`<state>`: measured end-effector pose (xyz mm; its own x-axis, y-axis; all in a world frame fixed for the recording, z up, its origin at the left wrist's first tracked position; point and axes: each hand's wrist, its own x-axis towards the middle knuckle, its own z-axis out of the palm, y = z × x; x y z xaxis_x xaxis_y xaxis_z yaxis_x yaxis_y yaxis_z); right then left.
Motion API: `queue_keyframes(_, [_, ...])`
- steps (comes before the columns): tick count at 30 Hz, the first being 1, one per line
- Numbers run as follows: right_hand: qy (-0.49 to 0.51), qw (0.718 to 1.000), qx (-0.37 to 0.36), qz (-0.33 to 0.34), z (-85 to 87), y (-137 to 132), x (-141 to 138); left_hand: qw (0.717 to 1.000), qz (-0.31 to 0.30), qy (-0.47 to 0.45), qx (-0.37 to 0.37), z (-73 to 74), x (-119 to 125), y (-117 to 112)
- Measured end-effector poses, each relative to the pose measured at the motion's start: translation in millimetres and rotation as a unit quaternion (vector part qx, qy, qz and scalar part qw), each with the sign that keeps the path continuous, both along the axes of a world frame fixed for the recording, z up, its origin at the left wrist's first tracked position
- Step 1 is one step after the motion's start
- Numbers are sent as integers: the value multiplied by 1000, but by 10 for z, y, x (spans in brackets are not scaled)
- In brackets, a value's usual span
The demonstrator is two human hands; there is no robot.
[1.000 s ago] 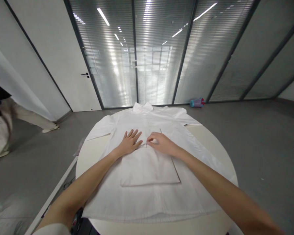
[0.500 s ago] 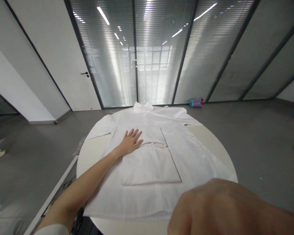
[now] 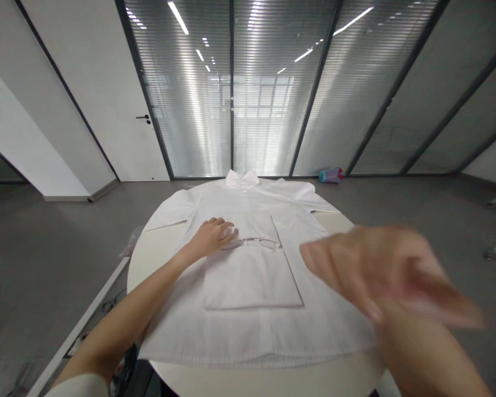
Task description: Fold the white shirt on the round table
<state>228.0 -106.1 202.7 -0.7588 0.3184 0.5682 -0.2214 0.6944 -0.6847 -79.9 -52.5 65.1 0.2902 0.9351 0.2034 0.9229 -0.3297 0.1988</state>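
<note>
A white collared short-sleeved shirt (image 3: 330, 325) lies spread over a round table, collar at the far side. In its middle is a flat white rectangular panel (image 3: 252, 281) with a thin dark right edge. A thin pinkish looped line (image 3: 267, 242) crosses the panel; I cannot make out what it is. My left hand (image 3: 215, 236) rests at the panel's upper left, fingers slightly bent and apart, holding nothing that I can see. Close to the camera, my right hand (image 3: 380, 270) is raised above the table's right side, blurred, its fingers stretched leftward and nothing visible in it.
The round cream table (image 3: 165, 248) shows around the shirt. A white rail (image 3: 82, 325) runs along the floor at the left. A blue and red cylindrical object (image 3: 330, 175) lies by the glass wall (image 3: 260, 110). A white door (image 3: 128, 99) is at the back left.
My right hand has moved up and away from the near edge, turning as its fingers stretch out. My left hand's fingers, flat and spread before, are now more bent.
</note>
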Motion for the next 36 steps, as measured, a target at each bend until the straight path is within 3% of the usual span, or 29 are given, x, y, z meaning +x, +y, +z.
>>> queue_keyframes(3, [-96, 972, -38, -209, -324, 223, 22, 996, 58, -27, -68, 182, -73, -285])
queue_keyframes(6, [-271, 891, -56, -359, -826, 391, 93, 980, 74, -67, -175, 168, -189, -587])
queue_keyframes(8, [-337, 858, -74, -380, -1132, 438, 135, 953, 48, -151, -260, 61, -262, -759])
queue_keyframes(10, [-357, 856, -92, -363, -1347, 440, 149, 913, 22, -259, -314, -74, -313, -897])
queue_keyframes(12, [-356, 864, -105, -341, -1461, 421, 139, 886, 15, -340, -315, -191, -339, -997])
queue_keyframes(15, [-352, 868, -120, -330, -1496, 398, 115, 878, 13, -383, -288, -288, -342, -1081])
queue_keyframes(22, [-352, 875, -158, -292, -1465, 391, 134, 870, -13, -396, -292, -330, -284, -1121])
queue_keyframes(26, [-335, 867, -96, -356, -1448, 385, 144, 923, 34, -330, -194, -317, -311, -1095])
queue_keyframes(30, [-328, 848, -7, -416, -1278, 454, 119, 979, 61, -186, -60, -156, -344, -935])
queue_keyframes(33, [-397, 817, 38, -416, -1102, 570, 26, 994, 66, -72, -41, -2, -294, -707])
queue_keyframes(36, [-460, 775, 62, -430, -1056, 697, -121, 996, 73, -16, -41, 33, -198, -468])
